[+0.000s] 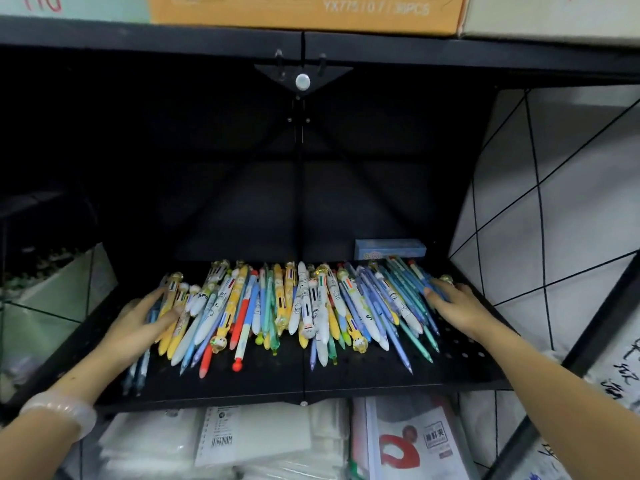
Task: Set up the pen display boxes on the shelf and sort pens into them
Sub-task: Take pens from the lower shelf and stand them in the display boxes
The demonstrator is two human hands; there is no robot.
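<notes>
A wide heap of loose pens [298, 306] in yellow, blue, white and red lies across the black perforated shelf [346, 379]. My left hand [145, 323] rests flat on the heap's left end, fingers straight over the pens. At the heap's right end my right hand [457, 306] presses against the blue pens with its fingers stretched out. A small light-blue box [389, 249] lies behind the heap at the back right of the shelf.
The shelf bay is dark and deep, with a black upper shelf [311, 46] close overhead carrying cardboard boxes [304, 8]. Wrapped packs of paper goods [277, 441] fill the level below. A white tiled wall [554, 202] stands at the right.
</notes>
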